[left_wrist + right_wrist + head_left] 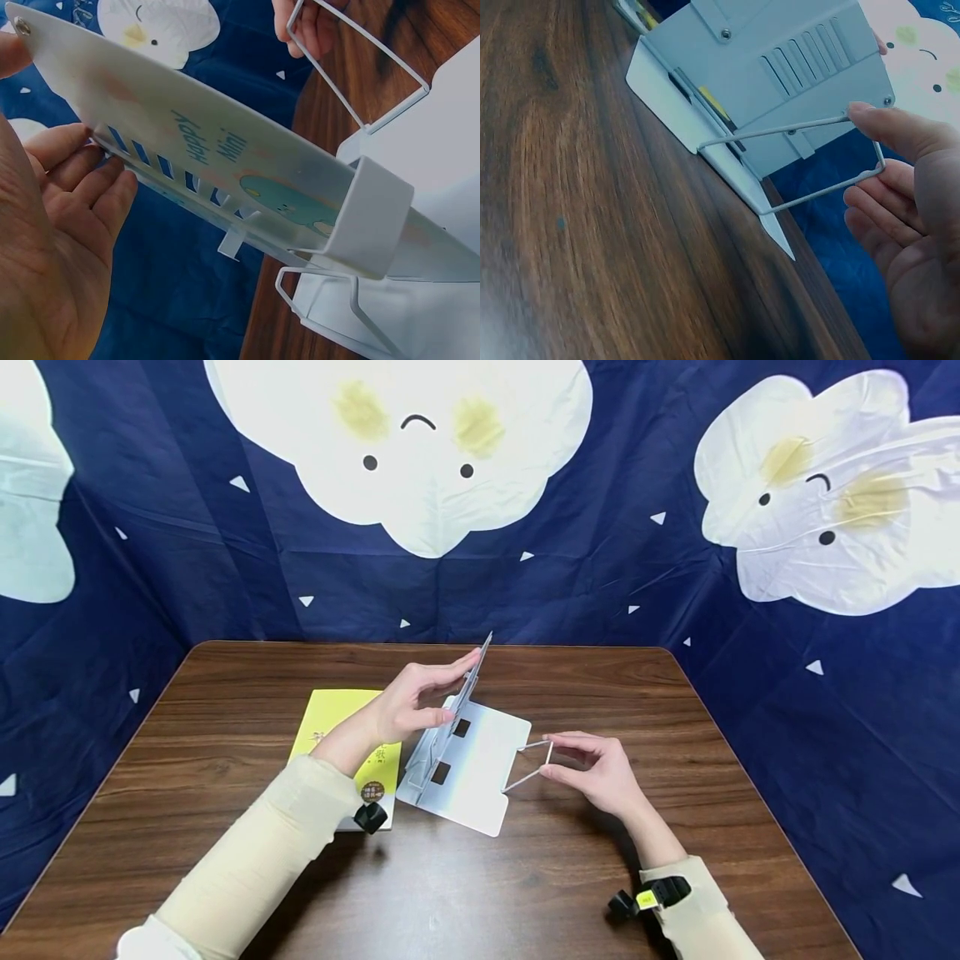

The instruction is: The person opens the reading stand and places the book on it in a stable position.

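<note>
A pale metal book stand [487, 752] lies with its base plate on the table, its back panel [157, 112] raised at a steep slant. "Happy Mini" and a green cartoon figure are printed on the panel's face, near a row of slots. My left hand [416, 697] holds that panel at its edges, thumb on one side and fingers on another. Across from it, my right hand [596, 768] pinches the end of the stand's bent wire leg [795, 129] between thumb and fingers. The wire leg sticks out from the base plate's right side.
A yellow book [330, 714] lies on the wooden table [600, 685], left of the stand and partly under my left forearm. Dark blue cloth [247, 568] with white clouds hangs behind the table and along its sides. Each wrist carries a small black camera [370, 817].
</note>
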Tool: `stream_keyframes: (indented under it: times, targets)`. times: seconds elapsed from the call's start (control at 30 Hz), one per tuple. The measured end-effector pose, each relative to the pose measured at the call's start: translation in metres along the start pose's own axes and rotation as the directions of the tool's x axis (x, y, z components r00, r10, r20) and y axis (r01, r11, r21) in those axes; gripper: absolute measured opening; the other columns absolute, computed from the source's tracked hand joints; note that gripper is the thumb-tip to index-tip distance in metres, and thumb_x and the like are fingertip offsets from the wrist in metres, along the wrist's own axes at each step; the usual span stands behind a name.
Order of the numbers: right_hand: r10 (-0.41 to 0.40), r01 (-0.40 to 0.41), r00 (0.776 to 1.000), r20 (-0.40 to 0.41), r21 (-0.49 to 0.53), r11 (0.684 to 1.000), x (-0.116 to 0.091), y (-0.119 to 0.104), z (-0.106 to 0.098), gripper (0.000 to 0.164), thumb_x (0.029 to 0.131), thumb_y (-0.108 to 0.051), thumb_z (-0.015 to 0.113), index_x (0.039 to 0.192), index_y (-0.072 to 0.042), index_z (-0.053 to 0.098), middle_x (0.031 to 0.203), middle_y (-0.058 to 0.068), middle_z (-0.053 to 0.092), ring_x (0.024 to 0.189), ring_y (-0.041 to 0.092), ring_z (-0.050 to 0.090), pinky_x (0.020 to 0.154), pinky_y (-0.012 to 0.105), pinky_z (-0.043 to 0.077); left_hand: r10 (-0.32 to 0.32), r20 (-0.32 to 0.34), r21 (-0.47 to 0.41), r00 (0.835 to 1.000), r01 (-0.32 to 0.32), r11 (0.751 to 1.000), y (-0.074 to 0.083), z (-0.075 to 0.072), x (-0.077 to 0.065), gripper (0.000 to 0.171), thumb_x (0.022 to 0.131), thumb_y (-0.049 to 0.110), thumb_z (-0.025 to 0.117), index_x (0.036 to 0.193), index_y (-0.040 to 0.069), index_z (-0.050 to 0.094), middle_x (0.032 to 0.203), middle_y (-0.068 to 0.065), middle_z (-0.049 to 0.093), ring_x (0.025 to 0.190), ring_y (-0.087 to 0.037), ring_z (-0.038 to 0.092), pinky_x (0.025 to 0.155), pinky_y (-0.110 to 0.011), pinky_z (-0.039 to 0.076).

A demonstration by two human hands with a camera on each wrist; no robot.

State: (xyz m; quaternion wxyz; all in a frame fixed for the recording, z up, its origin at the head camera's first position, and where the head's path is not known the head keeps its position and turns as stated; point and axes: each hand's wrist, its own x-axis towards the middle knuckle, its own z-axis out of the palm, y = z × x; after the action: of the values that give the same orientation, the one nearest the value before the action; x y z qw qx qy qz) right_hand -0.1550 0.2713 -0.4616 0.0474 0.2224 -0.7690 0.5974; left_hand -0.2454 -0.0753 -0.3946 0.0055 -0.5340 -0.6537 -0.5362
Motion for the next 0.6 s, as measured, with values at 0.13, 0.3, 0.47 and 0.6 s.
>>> stream_keyframes:
  times: [0.13,0.3,0.47,0.6]
  targets:
    - [-0.004,0.004,1.0,-0.006,-0.004,1.0,0.003,-0.001,0.005,0.041,0.083,0.002,0.089,0.122,0.006,0.076,0.123,0.024,0.072,0.114,0.037,0.07,0.099,0.05,0.055,-0.005,0.0,-0.011,1.0,0.005,1.0,0.0,0.001,0.001,0.088,0.102,0.049,0.065,0.154,-0.017,0.036,0.162,-0.032,0.032,0.149,-0.047,0.036,0.115,-0.055,0.039]
    - [-0.015,0.015,1.0,-0.003,0.023,1.0,0.009,-0.004,0.011,0.038,0.083,0.001,0.089,0.12,-0.001,0.079,0.122,0.016,0.075,0.115,0.053,0.065,0.099,0.059,0.052,-0.011,0.001,-0.003,1.0,0.011,1.0,0.002,0.003,0.003,0.095,0.101,0.057,0.064,0.153,-0.018,0.037,0.162,-0.032,0.033,0.15,-0.042,0.036,0.113,-0.062,0.037]
    - [-0.016,0.016,1.0,0.0,-0.007,1.0,0.015,-0.006,0.016,0.038,0.085,-0.001,0.089,0.121,0.002,0.078,0.123,0.022,0.073,0.117,0.045,0.068,0.103,0.049,0.053,-0.002,0.0,0.047,1.0,0.002,0.999,0.003,0.005,0.006,0.096,0.101,0.062,0.06,0.153,-0.016,0.039,0.16,-0.031,0.036,0.148,-0.041,0.039,0.114,-0.053,0.041]
    - [-0.041,0.041,0.999,-0.002,0.002,0.999,0.019,-0.006,0.02,0.037,0.084,0.001,0.089,0.12,0.001,0.078,0.122,0.022,0.073,0.115,0.039,0.07,0.101,0.045,0.055,0.011,0.003,0.067,1.0,-0.011,0.998,0.003,0.007,0.007,0.093,0.102,0.059,0.061,0.153,-0.015,0.04,0.161,-0.025,0.038,0.148,-0.042,0.04,0.115,-0.051,0.041]
